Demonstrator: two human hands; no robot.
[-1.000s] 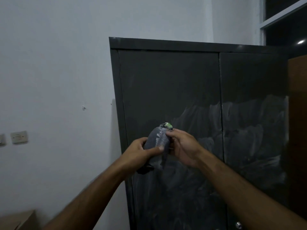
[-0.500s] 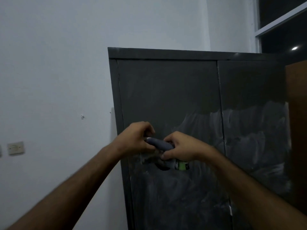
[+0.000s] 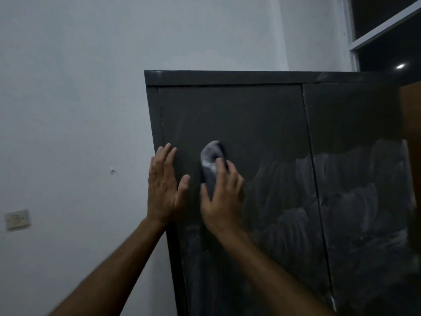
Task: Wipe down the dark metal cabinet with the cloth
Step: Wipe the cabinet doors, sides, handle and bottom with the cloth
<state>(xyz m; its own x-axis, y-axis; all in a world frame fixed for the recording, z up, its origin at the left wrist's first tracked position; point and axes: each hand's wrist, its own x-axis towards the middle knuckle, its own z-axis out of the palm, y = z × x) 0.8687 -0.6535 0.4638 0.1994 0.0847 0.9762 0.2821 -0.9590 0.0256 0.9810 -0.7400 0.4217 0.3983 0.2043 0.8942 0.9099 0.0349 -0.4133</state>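
Cabinet: a tall dark grey metal cabinet (image 3: 239, 115) with two doors fills the centre and right of the frame, its flat top edge running across the middle. The seam between the doors runs down the right of centre.
Door surface: the upper parts of both doors are plain and dark; pale, streaky smears (image 3: 341, 190) cover the lower right, in arched strokes.
Cloth: a bunched dark grey cloth (image 3: 211, 165) with whitish dust on its upper end lies against the left door, near the middle of the frame.
Right hand: the right hand (image 3: 222, 197) presses the cloth flat to the door, fingers spread and fairly straight over its lower part, the thumb out to the left; the cloth's top pokes out above the fingertips.
Left hand: the left hand (image 3: 164, 185) is held wide, fingers straight and pointing up, at the cabinet's left front edge just left of the cloth. It holds nothing; whether the palm touches the metal cannot be told.
Wall: a pale wall (image 3: 68, 87) fills the left and top of the frame, with a small white socket plate (image 3: 17, 219) at the left edge.
Window: a dark window with a white frame (image 3: 387, 21) sits in the upper right corner.
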